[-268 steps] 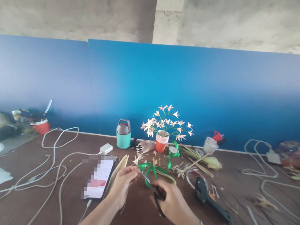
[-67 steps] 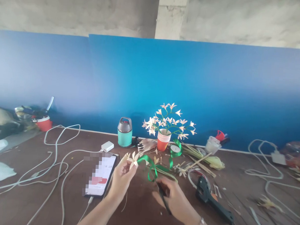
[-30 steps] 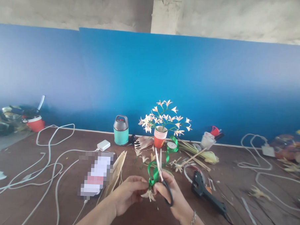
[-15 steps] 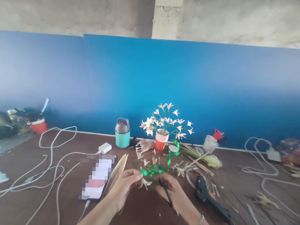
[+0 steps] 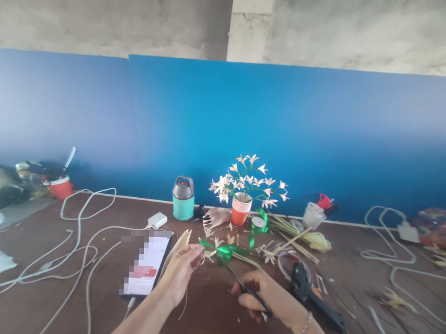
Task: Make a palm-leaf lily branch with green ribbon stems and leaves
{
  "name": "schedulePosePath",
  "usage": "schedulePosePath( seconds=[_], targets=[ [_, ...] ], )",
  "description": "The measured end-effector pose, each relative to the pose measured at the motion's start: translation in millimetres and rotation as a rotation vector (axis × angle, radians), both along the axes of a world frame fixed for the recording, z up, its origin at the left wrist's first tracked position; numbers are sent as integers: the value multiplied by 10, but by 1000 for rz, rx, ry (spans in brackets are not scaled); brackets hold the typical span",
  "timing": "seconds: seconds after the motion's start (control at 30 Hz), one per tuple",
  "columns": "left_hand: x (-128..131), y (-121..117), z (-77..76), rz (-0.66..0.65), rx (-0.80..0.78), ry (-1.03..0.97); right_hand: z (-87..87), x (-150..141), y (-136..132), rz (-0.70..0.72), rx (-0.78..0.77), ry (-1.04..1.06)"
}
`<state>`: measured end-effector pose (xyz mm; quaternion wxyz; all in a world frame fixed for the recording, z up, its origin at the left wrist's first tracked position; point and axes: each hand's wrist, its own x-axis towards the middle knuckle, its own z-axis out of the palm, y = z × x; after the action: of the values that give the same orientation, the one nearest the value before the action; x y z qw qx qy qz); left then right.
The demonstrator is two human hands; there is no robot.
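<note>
Left hand pinches green ribbon; right hand curls around slanted scissors.

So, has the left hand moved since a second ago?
Yes. Judged against the red cup, the left hand has shifted left and up in the view.

The ribbon is green, flowers cream, scissor handles apparently black.

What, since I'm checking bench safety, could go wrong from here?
The scissors in the right hand point towards the green ribbon and might snag it. The black glue gun lies beside the right forearm and could get knocked. The phone lies close to the left forearm and might be nudged.
</note>
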<state>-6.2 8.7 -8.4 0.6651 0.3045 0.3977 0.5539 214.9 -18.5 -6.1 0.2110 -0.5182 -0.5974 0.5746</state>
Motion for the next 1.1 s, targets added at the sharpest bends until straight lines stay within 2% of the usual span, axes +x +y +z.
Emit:
schedulePosePath(
  seconds=[0.13,0.23,0.53,0.7,1.1],
  targets=[
    [39,-50,17,-98,16,11,-42,-73,3,-7,-6,23],
    [71,-74,28,-131,20,13,-54,-107,-7,-2,52,40],
    [46,-36,-53,-130,-119,-106,-92,-45,12,-2,115,-54],
    [72,-75,-20,-215,-91,-56,-84,-101,-14,-24,146,-37],
    [70,-104,36,-261,-86,-53,-29,-103,-17,48,320,-145]
  ],
)
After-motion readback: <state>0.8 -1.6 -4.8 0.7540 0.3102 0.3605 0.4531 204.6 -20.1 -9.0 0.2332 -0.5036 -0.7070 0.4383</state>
